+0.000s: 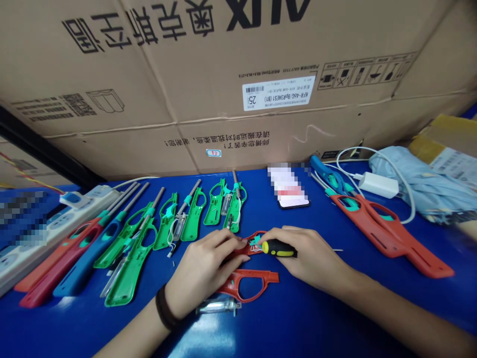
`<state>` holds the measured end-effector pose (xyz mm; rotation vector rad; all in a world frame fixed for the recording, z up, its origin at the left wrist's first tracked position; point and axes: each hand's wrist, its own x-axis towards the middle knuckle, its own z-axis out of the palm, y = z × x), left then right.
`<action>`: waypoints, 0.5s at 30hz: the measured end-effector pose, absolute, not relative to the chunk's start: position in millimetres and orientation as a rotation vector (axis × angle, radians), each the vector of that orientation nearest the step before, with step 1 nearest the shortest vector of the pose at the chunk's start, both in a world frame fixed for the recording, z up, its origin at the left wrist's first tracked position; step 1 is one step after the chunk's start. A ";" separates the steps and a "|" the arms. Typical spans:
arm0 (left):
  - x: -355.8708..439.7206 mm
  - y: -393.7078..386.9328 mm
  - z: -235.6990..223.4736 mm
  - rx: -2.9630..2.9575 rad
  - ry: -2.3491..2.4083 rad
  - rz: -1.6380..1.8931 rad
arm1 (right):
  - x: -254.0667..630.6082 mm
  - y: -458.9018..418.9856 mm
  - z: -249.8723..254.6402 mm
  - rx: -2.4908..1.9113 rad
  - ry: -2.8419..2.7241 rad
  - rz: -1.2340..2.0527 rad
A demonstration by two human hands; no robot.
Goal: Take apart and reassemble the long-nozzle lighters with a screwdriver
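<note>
My left hand [206, 266], with a dark band on its wrist, grips one red lighter shell half [249, 250] between thumb and fingers. A small green part [256, 240] and thin white wires sit in that shell. My right hand [309, 256] is closed around a short black-and-yellow screwdriver [278, 248], its handle tilted toward the shell; the tip is hard to make out. Just below lies the other red shell half [230, 285], with its trigger loop, partly behind my left hand. A clear fuel tank [218, 306] rests beside it on the blue table.
Opened green lighter shells [128, 268] with metal tubes and tanks lie at left, beside whole lighters [87, 258] and a white power strip [55, 226]. A phone [288, 186] lies behind my right hand. Orange-red lighters [387, 228], a charger [378, 185] and a cardboard box [208, 99] stand around.
</note>
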<state>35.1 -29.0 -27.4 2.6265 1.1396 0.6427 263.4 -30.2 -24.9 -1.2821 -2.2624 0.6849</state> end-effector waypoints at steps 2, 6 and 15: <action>35.3 -29.0 -27.1 2.639 1.148 0.622 | 263.9 -29.7 -24.7 -1.293 -2.261 0.694; 35.3 -29.3 -27.4 2.675 1.193 0.591 | 262.2 -28.4 -25.7 -1.318 -2.182 0.762; 34.2 -26.6 -28.9 2.696 1.206 0.657 | 255.5 -7.7 -15.2 -1.442 -1.884 1.193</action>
